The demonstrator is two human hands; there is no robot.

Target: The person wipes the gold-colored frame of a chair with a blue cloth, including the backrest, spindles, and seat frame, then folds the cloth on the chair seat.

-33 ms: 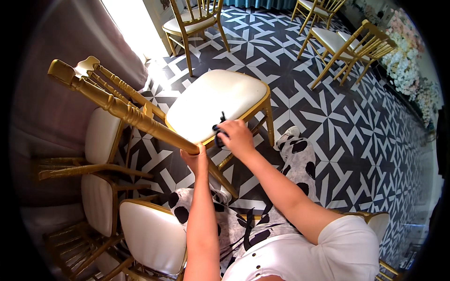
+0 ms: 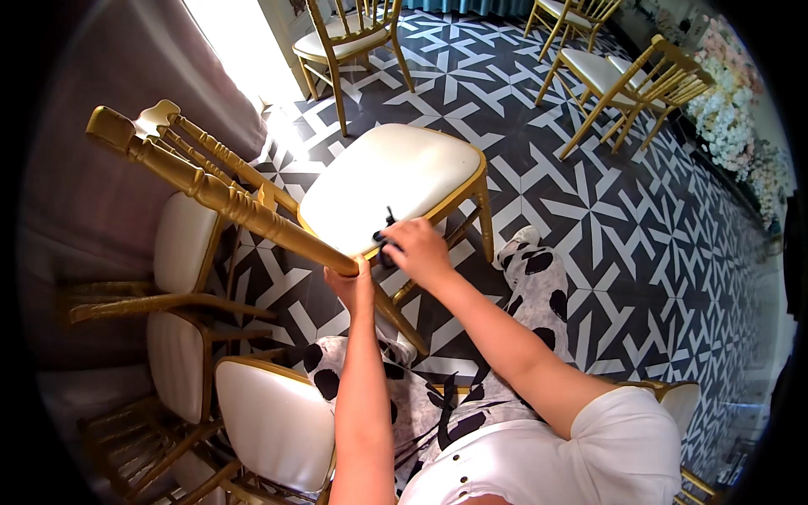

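Observation:
A gold chair with a white padded seat stands before me, its turned back posts leaning toward the left. My left hand is closed round the near back post, about level with the seat. Over the near edge of the seat, my right hand grips a small black object. A thin dark end sticks up from it, and a rounded dark part hangs below the fingers. Its exact kind is hard to make out, as the fingers cover part of it.
Several gold chairs with white seats crowd the lower left, one white seat close to my left forearm. More chairs stand far off, including one gold chair at the right. A draped curtain hangs left; white and pink flowers line the right.
My right hand has shifted slightly left along the seat edge with the black object. My left hand stays on the chair post, and the chair has not visibly moved.

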